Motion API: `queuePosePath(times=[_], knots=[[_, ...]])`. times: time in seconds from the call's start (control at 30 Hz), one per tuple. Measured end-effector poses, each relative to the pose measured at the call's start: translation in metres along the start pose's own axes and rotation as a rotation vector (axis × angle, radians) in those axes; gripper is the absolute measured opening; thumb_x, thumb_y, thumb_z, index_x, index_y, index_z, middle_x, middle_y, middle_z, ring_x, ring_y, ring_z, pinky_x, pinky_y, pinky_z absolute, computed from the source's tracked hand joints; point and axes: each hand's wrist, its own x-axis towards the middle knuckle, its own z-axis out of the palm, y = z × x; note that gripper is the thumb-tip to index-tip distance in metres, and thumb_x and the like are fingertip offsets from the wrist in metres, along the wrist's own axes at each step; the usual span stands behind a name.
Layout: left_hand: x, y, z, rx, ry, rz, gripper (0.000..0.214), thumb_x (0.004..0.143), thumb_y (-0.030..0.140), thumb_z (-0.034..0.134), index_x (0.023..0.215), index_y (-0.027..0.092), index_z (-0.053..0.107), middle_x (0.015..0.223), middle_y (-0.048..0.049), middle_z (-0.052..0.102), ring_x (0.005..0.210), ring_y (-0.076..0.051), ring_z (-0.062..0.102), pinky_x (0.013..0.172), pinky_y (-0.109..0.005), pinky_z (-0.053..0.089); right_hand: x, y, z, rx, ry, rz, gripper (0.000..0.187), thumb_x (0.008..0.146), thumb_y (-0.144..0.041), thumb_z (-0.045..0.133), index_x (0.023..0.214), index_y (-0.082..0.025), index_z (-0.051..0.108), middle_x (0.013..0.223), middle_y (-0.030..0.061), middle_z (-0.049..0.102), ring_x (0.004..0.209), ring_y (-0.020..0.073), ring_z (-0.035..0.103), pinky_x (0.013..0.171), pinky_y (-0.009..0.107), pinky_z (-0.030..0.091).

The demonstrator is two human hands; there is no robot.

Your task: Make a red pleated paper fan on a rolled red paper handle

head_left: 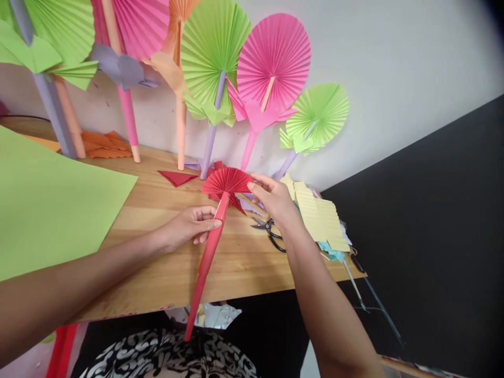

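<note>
A red fan point(227, 180) of pleated paper spreads in a half-round at the top of a red tube point(208, 252), held at a slant above a wooden table point(153, 283), the tube's foot reaching past the near edge toward a person's lap. The left hand point(199, 224) grips the tube below its upper end, thumb in front and fingers behind; the right hand point(271, 197) pinches the fan's right edge between thumb and fingers.

Both pieces look light. The pleats would likely crease under a hard squeeze, so the folded edge seems the safest hold; the tube looks stiffer along its length (though a tight fist might dent it), and its shiny strip near the top may be slippery.

Beside the right wrist lie black-handled scissors point(268, 230). A red triangle point(178, 178) rests beyond the left hand, a green sheet point(59, 205) covers the table's left side, and yellow paper point(321, 215) is heaped at right. Behind, along the white wall point(378, 68), stand larger paper pieces, among them a pink rosette point(283, 55) on a stem.
</note>
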Motion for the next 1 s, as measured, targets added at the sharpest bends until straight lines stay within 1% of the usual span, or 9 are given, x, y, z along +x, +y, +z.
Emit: queuePosePath(times=[0.1,0.17,0.23,0.3,0.47,0.63,0.8,1.0], knots=[[0.001,-0.001,-0.001,-0.017,0.021,0.023,0.03,0.08,0.044,0.071,0.081,0.017,0.056,0.058,0.0069,0.047,0.043,-0.004,0.039,0.04,-0.016,0.032,-0.003,0.007,0.005,0.057,-0.019,0.024,0.041,0.071,-0.032,0.069,0.11,-0.018,0.072,0.066,-0.0039,0.064,0.056,0.0106,0.055,0.054,0.024,0.048],[0.002,-0.002,-0.003,-0.037,0.04,0.047,0.03,0.081,0.043,0.07,0.082,0.017,0.057,0.058,0.0069,0.048,0.043,-0.004,0.04,0.04,-0.016,0.032,-0.009,0.013,0.008,0.096,-0.055,0.027,0.037,0.071,-0.033,0.07,0.107,-0.02,0.072,0.063,-0.0052,0.06,0.054,0.01,0.052,0.053,0.024,0.047],[0.003,-0.003,-0.003,-0.057,0.053,0.067,0.028,0.081,0.042,0.07,0.084,0.017,0.057,0.058,0.0071,0.048,0.043,-0.004,0.039,0.04,-0.016,0.032,-0.017,0.019,0.013,0.139,-0.111,0.025,0.031,0.072,-0.034,0.071,0.1,-0.021,0.071,0.067,-0.004,0.062,0.058,0.0105,0.053,0.054,0.024,0.047],[0.003,-0.004,-0.004,-0.073,0.062,0.076,0.027,0.082,0.041,0.07,0.085,0.017,0.057,0.058,0.0075,0.048,0.042,-0.004,0.038,0.039,-0.016,0.031,-0.024,0.022,0.02,0.189,-0.134,0.036,0.026,0.072,-0.035,0.071,0.094,-0.022,0.069,0.074,-0.0026,0.063,0.062,0.0108,0.054,0.057,0.024,0.049],[0.003,-0.004,-0.004,-0.075,0.071,0.077,0.025,0.083,0.039,0.068,0.087,0.017,0.058,0.059,0.0077,0.048,0.043,-0.004,0.039,0.04,-0.015,0.031,-0.035,0.024,0.037,0.315,-0.12,0.092,0.022,0.071,-0.036,0.07,0.086,-0.021,0.063,0.072,-0.0029,0.058,0.062,0.011,0.052,0.058,0.026,0.051],[0.003,-0.003,-0.004,-0.073,0.073,0.1,0.026,0.084,0.041,0.068,0.088,0.016,0.059,0.058,0.0073,0.049,0.043,-0.004,0.039,0.04,-0.015,0.032,-0.041,0.028,0.05,0.441,-0.105,0.118,0.019,0.073,-0.034,0.071,0.083,-0.02,0.062,0.071,-0.003,0.056,0.064,0.0117,0.053,0.058,0.027,0.051],[0.003,-0.004,-0.005,-0.069,0.068,0.103,0.03,0.084,0.043,0.067,0.093,0.016,0.06,0.062,0.0058,0.053,0.044,-0.004,0.04,0.04,-0.015,0.034,-0.044,0.03,0.057,0.541,-0.123,0.152,0.021,0.07,-0.033,0.074,0.079,-0.019,0.061,0.07,-0.0038,0.055,0.063,0.0104,0.051,0.055,0.024,0.048],[0.004,-0.006,-0.006,-0.095,0.049,0.115,0.028,0.085,0.041,0.067,0.095,0.015,0.061,0.066,0.0046,0.055,0.046,-0.004,0.041,0.04,-0.015,0.035,-0.044,0.027,0.059,0.617,-0.168,0.181,0.023,0.069,-0.033,0.076,0.079,-0.019,0.061,0.07,-0.0043,0.055,0.062,0.0094,0.05,0.054,0.023,0.047]])
